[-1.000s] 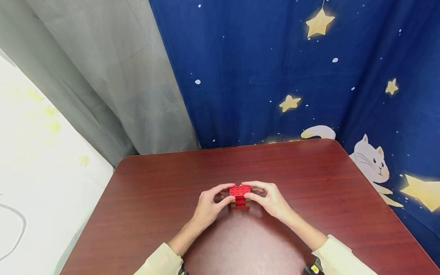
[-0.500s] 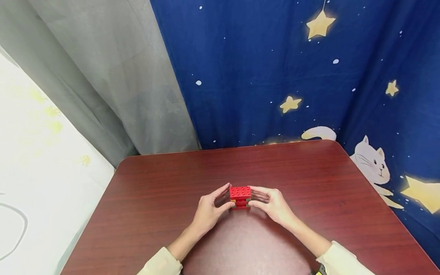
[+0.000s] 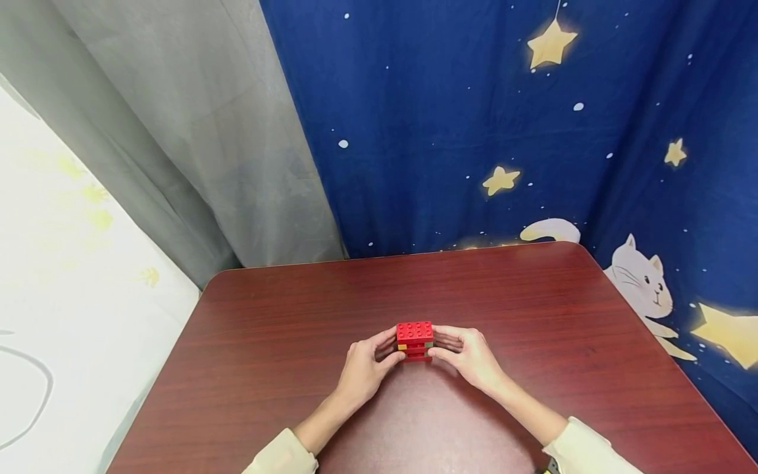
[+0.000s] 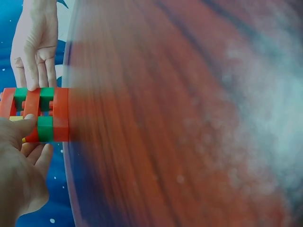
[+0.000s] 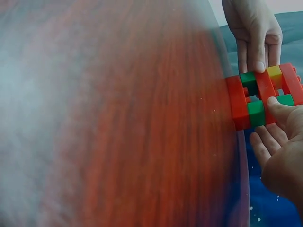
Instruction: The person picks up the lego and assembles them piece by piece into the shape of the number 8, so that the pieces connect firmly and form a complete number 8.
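A small stack of toy building blocks stands on the table between my hands. Red studded bricks form its top, middle and bottom layers. Small green blocks and a yellow block separate them, leaving gaps in the middle. My left hand holds the stack's left side, thumb at the front and fingers toward the back. On the right side, my right hand holds it in the same way. Both wrist views show each thumb against the middle red layer. The stack's back face is hidden.
The dark red wooden table has rounded far corners. Behind it hang a blue star-patterned curtain and a grey curtain. White fabric lies along the left side.
Both hands have slid from the top brick down to the lower sides of the stack. The left fingers, raised half a second ago, have come in against it again.
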Available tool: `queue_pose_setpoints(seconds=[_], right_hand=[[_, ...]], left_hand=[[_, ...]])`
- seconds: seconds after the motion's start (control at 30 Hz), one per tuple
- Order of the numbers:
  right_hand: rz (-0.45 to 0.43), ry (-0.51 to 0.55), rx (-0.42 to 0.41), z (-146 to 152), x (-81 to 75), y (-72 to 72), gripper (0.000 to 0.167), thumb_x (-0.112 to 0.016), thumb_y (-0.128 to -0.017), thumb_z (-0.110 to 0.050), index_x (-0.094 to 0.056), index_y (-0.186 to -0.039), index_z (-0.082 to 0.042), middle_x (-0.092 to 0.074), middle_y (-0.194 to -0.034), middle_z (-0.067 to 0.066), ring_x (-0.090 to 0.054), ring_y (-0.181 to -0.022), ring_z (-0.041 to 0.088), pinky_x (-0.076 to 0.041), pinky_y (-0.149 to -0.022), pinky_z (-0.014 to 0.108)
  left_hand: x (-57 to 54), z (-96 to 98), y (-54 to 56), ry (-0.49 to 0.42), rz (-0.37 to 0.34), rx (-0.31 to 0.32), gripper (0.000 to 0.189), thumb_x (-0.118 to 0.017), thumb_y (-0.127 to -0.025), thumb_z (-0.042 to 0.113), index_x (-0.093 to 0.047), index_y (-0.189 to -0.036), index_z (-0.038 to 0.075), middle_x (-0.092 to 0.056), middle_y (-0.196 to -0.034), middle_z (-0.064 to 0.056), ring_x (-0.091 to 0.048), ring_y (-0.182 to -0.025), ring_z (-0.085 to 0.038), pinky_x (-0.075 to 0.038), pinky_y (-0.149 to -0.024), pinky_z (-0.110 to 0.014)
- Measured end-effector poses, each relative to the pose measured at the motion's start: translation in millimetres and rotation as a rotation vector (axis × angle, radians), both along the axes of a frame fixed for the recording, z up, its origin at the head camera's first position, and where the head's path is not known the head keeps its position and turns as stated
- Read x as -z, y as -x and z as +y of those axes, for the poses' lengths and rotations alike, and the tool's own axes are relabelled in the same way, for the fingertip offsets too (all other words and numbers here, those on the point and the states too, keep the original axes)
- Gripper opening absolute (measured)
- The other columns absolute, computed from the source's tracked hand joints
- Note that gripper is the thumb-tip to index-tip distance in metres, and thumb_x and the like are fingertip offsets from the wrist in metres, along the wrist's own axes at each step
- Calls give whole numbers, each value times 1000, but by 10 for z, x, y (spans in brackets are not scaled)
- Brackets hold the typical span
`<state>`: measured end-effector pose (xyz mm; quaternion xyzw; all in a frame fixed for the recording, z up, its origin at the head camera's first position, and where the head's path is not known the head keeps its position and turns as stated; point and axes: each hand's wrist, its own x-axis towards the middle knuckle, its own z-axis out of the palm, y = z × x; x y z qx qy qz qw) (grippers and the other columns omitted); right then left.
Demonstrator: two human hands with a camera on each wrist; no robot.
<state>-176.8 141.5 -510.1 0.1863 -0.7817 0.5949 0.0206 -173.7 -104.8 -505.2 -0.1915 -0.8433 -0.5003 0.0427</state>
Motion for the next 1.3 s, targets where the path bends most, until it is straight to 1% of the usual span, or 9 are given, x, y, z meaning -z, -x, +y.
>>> queue_pose_setpoints(seconds=[0.2, 0.4, 0.57, 0.67, 0.8, 1.1, 1.3], right_hand=[[-1, -42, 25, -9, -8, -24, 47, -85, -89, -5, -70, -131, 8, -74, -124, 20, -74, -112, 34, -60, -93, 38], [-9, -73, 29, -2, -10, -61, 48, -86, -89, -11, -71, -132, 6, -75, -124, 18, -75, -111, 31, -60, -92, 35], [0, -71, 25, -1, -12, -91, 47, -86, -90, -13, -71, -131, 7, -75, -123, 18, -75, -110, 31, -60, -91, 33], [-6, -68, 25, -1, -17, -109, 46, -85, -91, -14, -72, -130, 7, -75, -123, 18, -75, -110, 31, -61, -91, 31], [-10, -67, 32, -3, -28, -131, 45, -85, -92, -16, -72, -129, 6, -75, -123, 18, -76, -109, 30, -61, -90, 31], [23, -85, 58, -15, -50, -156, 46, -86, -91, -18, -73, -128, 7, -76, -121, 18, -77, -104, 29, -62, -87, 30], [11, -64, 62, -22, -47, -159, 45, -85, -92, -18, -73, -127, 7, -76, -120, 18, -77, -102, 26, -62, -85, 30]], left_hand=[[-10, 0, -29, 0, 5, -6, 51, -84, -92, 10, -68, -139, 1, -74, -127, -15, -74, -112, -22, -60, -89, -28], [-14, -12, -63, 4, 4, -1, 50, -83, -93, 12, -68, -140, 2, -74, -125, -15, -74, -111, -22, -60, -88, -27], [-30, -22, -104, 2, -1, 3, 51, -82, -94, 13, -67, -141, 2, -74, -126, -14, -73, -113, -20, -59, -89, -26], [-38, -26, -125, -1, -19, -1, 51, -82, -94, 13, -67, -142, 2, -74, -127, -13, -73, -114, -19, -58, -90, -24], [-42, -27, -138, -9, -23, -4, 51, -81, -95, 13, -67, -142, 3, -74, -127, -12, -73, -114, -18, -58, -90, -23], [-31, -22, -150, -26, 15, -16, 48, -82, -94, 17, -69, -138, 1, -75, -123, -16, -75, -110, -23, -60, -86, -25], [-48, -22, -160, -13, -3, -37, 47, -82, -95, 19, -70, -137, 1, -76, -121, -16, -76, -109, -23, -60, -85, -24]])
